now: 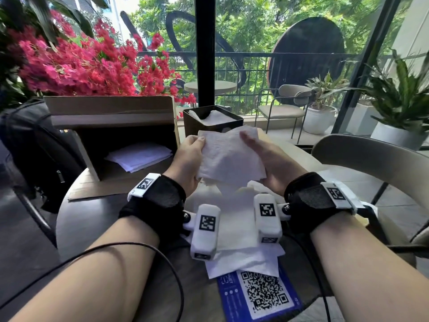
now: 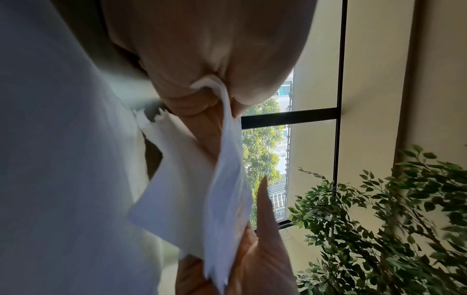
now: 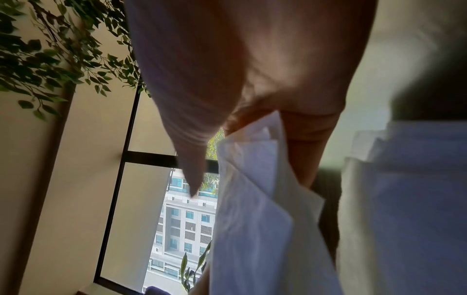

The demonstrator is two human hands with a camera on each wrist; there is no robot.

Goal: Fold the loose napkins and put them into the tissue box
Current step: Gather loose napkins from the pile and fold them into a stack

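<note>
I hold one white napkin [image 1: 229, 159] in the air between both hands, just in front of the dark square tissue box [image 1: 192, 126]. My left hand [image 1: 197, 147] pinches its upper left corner, thumb on top. On the right edge my right hand [image 1: 253, 145] grips it, thumb laid across the top and fingers underneath. The left wrist view shows the napkin [image 2: 222, 169] caught between thumb and fingers. The right wrist view shows layers of the napkin [image 3: 252, 199] beside the thumb [image 3: 192, 159]. White napkins fill the box. A heap of loose napkins [image 1: 239, 231] lies on the table under my wrists.
An open cardboard box [image 1: 111, 112] with white sheets inside lies at the left, with a black backpack [image 1: 34, 147] beside it. A blue QR card [image 1: 260, 293] lies near the table's front edge. A curved chair back [image 1: 371, 154] stands to the right. Window glass is behind.
</note>
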